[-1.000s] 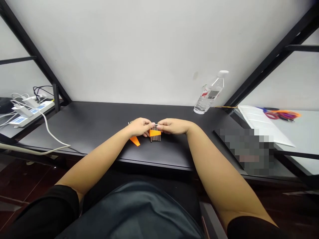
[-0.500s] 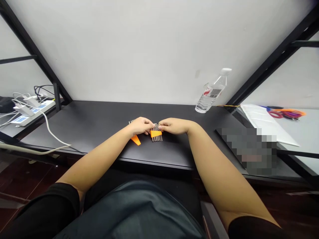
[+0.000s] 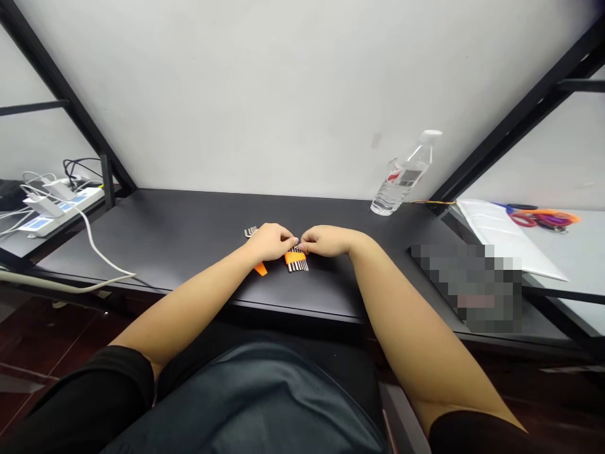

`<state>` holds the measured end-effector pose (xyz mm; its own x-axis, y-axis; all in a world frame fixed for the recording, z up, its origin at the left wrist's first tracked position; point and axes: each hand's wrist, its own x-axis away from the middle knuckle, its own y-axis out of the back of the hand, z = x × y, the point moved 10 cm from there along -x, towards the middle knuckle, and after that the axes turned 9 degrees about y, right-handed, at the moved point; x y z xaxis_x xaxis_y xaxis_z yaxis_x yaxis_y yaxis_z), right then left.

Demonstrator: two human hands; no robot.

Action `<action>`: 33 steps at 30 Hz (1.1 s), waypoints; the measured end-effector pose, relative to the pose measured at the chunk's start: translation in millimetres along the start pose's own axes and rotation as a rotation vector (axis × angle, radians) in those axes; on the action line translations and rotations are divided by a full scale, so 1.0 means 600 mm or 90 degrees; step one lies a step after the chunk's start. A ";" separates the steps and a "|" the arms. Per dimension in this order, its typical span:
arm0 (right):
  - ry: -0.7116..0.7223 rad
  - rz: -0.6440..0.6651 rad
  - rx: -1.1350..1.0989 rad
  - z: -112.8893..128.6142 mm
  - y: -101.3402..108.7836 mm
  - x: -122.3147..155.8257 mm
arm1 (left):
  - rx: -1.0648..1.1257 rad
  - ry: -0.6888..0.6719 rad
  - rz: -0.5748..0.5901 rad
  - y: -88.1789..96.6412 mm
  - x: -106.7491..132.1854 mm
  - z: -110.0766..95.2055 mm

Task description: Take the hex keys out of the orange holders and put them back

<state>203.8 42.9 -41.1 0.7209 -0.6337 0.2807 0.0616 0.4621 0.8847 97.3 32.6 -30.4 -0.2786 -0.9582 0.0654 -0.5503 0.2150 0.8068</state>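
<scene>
While left hand (image 3: 270, 243) and right hand (image 3: 327, 241) pinch over orange hex keys (image 3: 295, 258), the desk edge (image 3: 302, 304) sits near.

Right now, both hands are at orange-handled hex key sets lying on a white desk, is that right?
Not quite: the desk is black, not white, as the head view shows. The left hand and right hand are at the orange-handled hex key sets, as you say.
</scene>
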 end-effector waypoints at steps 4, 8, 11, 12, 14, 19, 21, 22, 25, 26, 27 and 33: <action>-0.045 0.002 0.029 -0.006 -0.002 -0.004 | -0.046 -0.020 -0.033 0.000 -0.004 -0.007; -0.149 -0.055 0.081 -0.031 0.016 0.006 | -0.022 0.000 -0.060 0.003 -0.009 0.003; -0.167 -0.058 0.074 -0.042 0.017 0.011 | -0.001 0.019 -0.053 0.000 -0.012 0.009; -0.162 -0.054 0.065 -0.045 0.016 0.012 | -0.001 0.023 -0.049 -0.002 -0.012 0.010; -0.142 -0.049 0.040 -0.049 0.012 0.012 | -0.003 0.031 -0.047 -0.003 -0.013 0.012; -0.100 -0.043 -0.027 -0.059 0.007 0.014 | 0.009 0.036 -0.040 -0.004 -0.013 0.014; -0.103 -0.039 -0.035 -0.062 0.006 0.014 | 0.016 0.032 -0.030 -0.005 -0.012 0.014; -0.104 -0.038 -0.037 -0.063 0.006 0.013 | 0.018 0.029 -0.025 -0.004 -0.010 0.014; -0.106 -0.044 -0.044 -0.061 0.007 0.012 | 0.021 0.019 -0.007 -0.002 -0.004 0.011; -0.106 -0.048 -0.045 -0.061 0.008 0.012 | 0.018 0.014 0.003 -0.002 -0.001 0.009; -0.106 -0.051 -0.047 -0.061 0.009 0.012 | 0.013 0.007 0.014 -0.002 0.002 0.006; -0.101 -0.042 -0.105 -0.058 0.003 0.015 | -0.086 -0.061 0.042 -0.003 0.020 -0.021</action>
<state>234.7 59.6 -49.8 0.5946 -0.7496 0.2907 0.2259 0.5028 0.8343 104.8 18.6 -24.0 -0.3873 -0.9193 0.0694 -0.4200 0.2430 0.8744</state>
